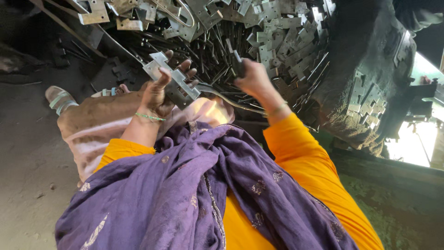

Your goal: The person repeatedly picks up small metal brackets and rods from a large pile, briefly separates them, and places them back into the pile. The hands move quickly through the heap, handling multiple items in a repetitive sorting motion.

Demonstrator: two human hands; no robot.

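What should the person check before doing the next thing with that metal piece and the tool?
1. Left hand grips the metal hinge piece: ok, fingers wrap round it.
2. Right hand grips the dark tool: ok, fist closed on it.
3. Tool lined up with the hinge piece: not ok, they are apart.
4. Loose purple scarf away from the hands: ok, it hangs lower, over the lap.
5. Pile of metal pieces steady: cannot tell.
6. Hands protected: not ok, both are bare.
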